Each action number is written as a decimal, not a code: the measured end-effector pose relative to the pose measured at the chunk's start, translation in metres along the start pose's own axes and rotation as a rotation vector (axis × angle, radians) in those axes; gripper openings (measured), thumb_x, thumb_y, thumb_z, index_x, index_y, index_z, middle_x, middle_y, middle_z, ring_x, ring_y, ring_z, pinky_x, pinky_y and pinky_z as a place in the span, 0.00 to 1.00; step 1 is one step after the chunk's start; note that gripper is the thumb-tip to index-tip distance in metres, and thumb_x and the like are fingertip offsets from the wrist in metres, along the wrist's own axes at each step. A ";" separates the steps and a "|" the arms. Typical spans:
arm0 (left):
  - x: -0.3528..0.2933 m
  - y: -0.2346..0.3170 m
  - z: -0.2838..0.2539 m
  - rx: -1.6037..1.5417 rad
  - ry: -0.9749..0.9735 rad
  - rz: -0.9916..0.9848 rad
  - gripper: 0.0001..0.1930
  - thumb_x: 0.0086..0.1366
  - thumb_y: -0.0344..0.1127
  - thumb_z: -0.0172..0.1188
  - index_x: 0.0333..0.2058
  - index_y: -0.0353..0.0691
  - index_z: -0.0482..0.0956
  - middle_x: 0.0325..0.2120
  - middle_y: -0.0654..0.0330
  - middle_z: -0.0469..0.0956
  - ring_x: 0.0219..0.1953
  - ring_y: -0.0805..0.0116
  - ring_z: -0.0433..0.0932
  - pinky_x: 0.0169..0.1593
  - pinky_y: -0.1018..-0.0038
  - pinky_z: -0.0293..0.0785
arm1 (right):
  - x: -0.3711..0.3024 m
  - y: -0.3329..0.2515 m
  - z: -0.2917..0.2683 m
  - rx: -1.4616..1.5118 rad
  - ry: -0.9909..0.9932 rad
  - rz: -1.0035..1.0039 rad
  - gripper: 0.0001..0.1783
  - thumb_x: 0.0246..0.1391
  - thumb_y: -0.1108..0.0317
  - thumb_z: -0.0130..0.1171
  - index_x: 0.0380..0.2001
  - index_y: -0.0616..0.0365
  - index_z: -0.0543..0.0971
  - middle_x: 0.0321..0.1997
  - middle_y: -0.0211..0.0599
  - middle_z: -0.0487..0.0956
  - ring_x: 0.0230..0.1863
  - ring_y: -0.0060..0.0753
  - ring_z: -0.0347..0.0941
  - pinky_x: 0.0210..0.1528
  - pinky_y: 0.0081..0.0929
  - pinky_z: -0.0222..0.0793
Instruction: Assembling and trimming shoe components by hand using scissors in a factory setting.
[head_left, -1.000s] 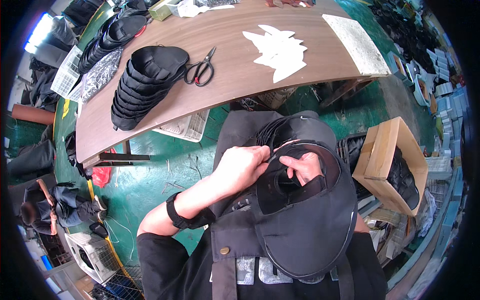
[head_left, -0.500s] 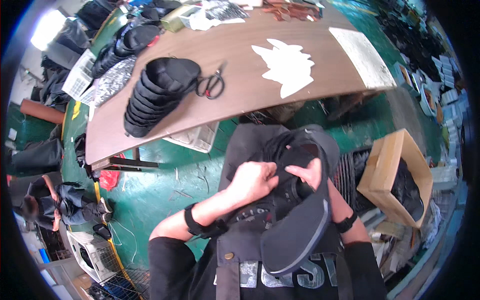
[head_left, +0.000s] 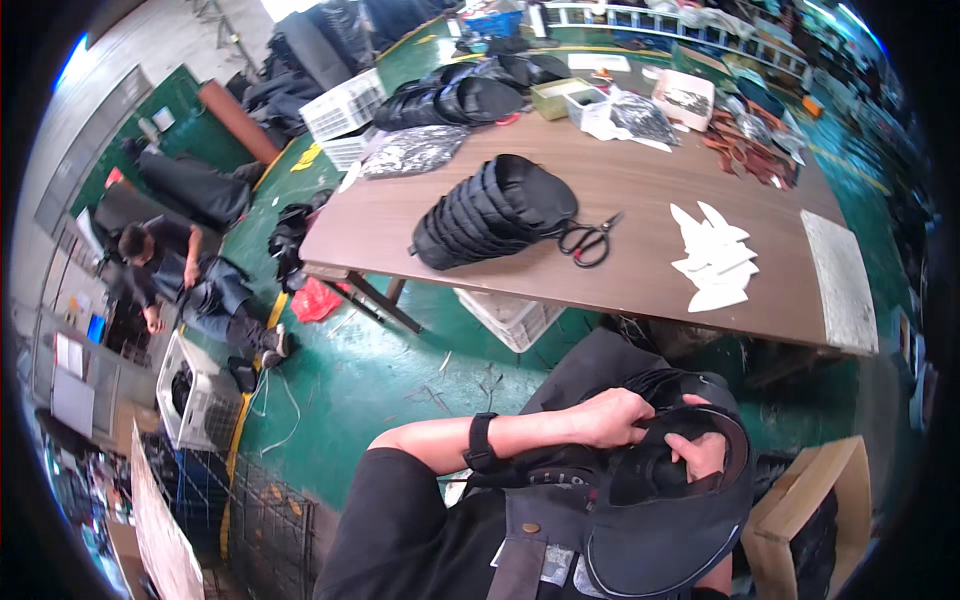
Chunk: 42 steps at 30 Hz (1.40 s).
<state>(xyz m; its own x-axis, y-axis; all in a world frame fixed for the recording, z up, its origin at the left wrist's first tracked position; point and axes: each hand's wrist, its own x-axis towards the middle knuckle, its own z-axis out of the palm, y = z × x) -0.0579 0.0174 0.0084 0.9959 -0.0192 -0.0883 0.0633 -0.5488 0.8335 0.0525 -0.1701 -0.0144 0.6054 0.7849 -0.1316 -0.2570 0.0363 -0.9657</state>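
A black cap (head_left: 665, 540) with a wide curved brim and light edging rests in my lap, its inside turned up toward me. At its left side my left hand (head_left: 612, 418) is closed, fingertips pinched at the cap's edge; any small piece between them is hidden. Inside the opening, my right hand (head_left: 700, 455) grips the cap's wall, thumb in view and most fingers covered. On the table (head_left: 620, 185) ahead stands a nested stack of black caps (head_left: 490, 215). Black-handled scissors (head_left: 588, 242) lie against its right side.
White leaf-shaped pieces (head_left: 715, 258) lie on the table's right part, near a pale board (head_left: 840, 275). More black caps (head_left: 450, 98) are at the far left. An open cardboard box (head_left: 785, 520) stands at my right. Another person (head_left: 195, 275) sits at the left.
The view has swung up and left, so the table and my lap appear farther right. My left hand stays pinched at the cap's edge and my right hand stays inside it.
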 end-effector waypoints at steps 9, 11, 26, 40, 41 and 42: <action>-0.019 0.012 0.034 0.104 0.156 -0.080 0.10 0.51 0.32 0.59 0.32 0.32 0.75 0.23 0.43 0.75 0.32 0.44 0.77 0.35 0.57 0.71 | 0.005 0.009 -0.006 0.029 -0.082 0.087 0.30 0.41 0.85 0.61 0.52 0.58 0.71 0.31 0.30 0.76 0.20 0.15 0.67 0.19 0.13 0.58; -0.028 0.013 0.029 0.009 0.137 -0.025 0.11 0.55 0.34 0.59 0.34 0.33 0.76 0.24 0.43 0.76 0.32 0.44 0.77 0.35 0.57 0.71 | 0.003 0.002 0.001 0.089 -0.117 0.129 0.29 0.41 0.85 0.61 0.51 0.58 0.72 0.31 0.30 0.76 0.19 0.14 0.65 0.18 0.13 0.57; -0.050 0.029 0.009 -0.013 0.676 0.072 0.12 0.60 0.30 0.61 0.41 0.37 0.71 0.25 0.51 0.78 0.27 0.60 0.80 0.32 0.69 0.74 | 0.033 0.005 0.024 -0.078 -0.343 -0.020 0.17 0.50 0.74 0.61 0.45 0.63 0.72 0.34 0.33 0.77 0.21 0.18 0.70 0.22 0.18 0.66; -0.079 -0.032 -0.074 -0.534 1.229 0.214 0.18 0.54 0.21 0.58 0.43 0.37 0.66 0.35 0.63 0.69 0.39 0.75 0.69 0.47 0.79 0.68 | 0.040 -0.082 0.056 -0.206 -0.303 0.068 0.24 0.59 0.53 0.56 0.51 0.57 0.71 0.49 0.39 0.78 0.50 0.30 0.75 0.46 0.24 0.69; -0.081 -0.039 -0.075 -0.540 1.266 0.228 0.18 0.54 0.22 0.59 0.43 0.37 0.66 0.35 0.64 0.68 0.38 0.75 0.69 0.47 0.79 0.68 | 0.046 -0.082 0.069 -0.237 -0.299 0.064 0.23 0.59 0.53 0.56 0.51 0.57 0.71 0.49 0.38 0.78 0.51 0.29 0.74 0.46 0.24 0.69; -0.083 -0.046 -0.076 -0.545 1.304 0.236 0.18 0.54 0.22 0.59 0.43 0.38 0.66 0.35 0.64 0.68 0.38 0.75 0.69 0.47 0.79 0.68 | 0.052 -0.079 0.080 -0.266 -0.298 0.065 0.23 0.59 0.53 0.56 0.51 0.57 0.72 0.50 0.38 0.77 0.51 0.29 0.74 0.46 0.24 0.69</action>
<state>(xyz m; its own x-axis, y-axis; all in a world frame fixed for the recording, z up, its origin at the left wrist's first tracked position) -0.1387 0.1078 0.0188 0.3139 0.8678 0.3852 -0.3900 -0.2521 0.8857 0.0437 -0.0826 0.0732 0.3391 0.9269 -0.1611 -0.0600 -0.1496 -0.9869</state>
